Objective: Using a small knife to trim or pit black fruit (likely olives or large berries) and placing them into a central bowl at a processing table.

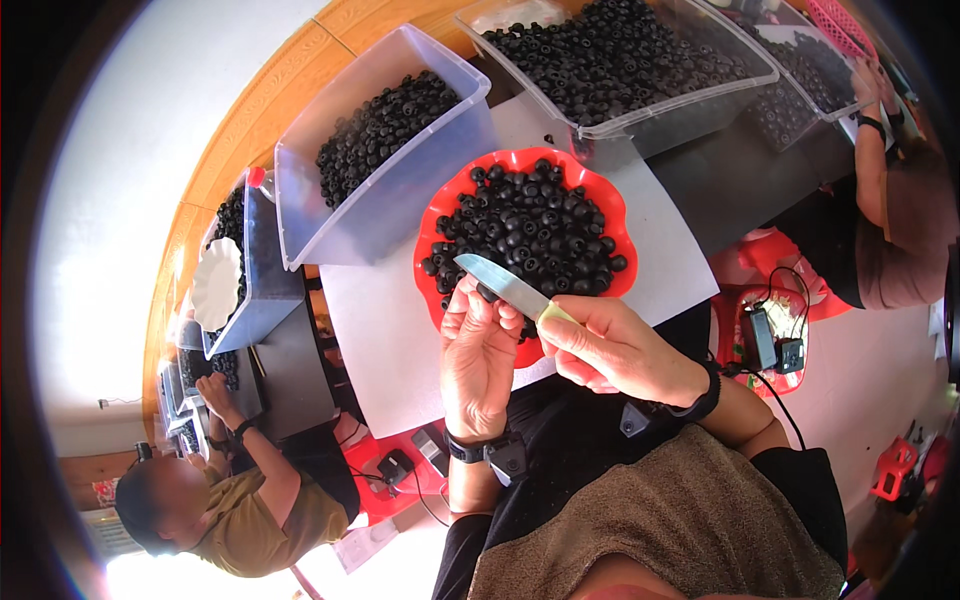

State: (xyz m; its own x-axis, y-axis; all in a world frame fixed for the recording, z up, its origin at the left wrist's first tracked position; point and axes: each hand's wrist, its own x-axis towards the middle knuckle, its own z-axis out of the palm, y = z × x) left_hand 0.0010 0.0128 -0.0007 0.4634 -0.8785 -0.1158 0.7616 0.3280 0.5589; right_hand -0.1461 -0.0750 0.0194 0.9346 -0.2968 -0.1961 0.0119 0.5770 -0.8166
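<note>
My right hand is closed round the pale yellow-green handle of a small knife, whose blade points up and to the left. My left hand pinches a small round black bead-like piece right at the blade, palm turned upward. Just beyond both hands stands a red scalloped plate heaped with black bead-like pieces, several showing a hole or hollow end. A white sheet lies under the plate. The blade partly covers the pieces behind it.
Behind the plate are a bluish clear bin and a wide clear bin, both filled with black pieces. Another bin at left bears a white scalloped plate. Co-workers sit at left and right. Cables hang by red stools.
</note>
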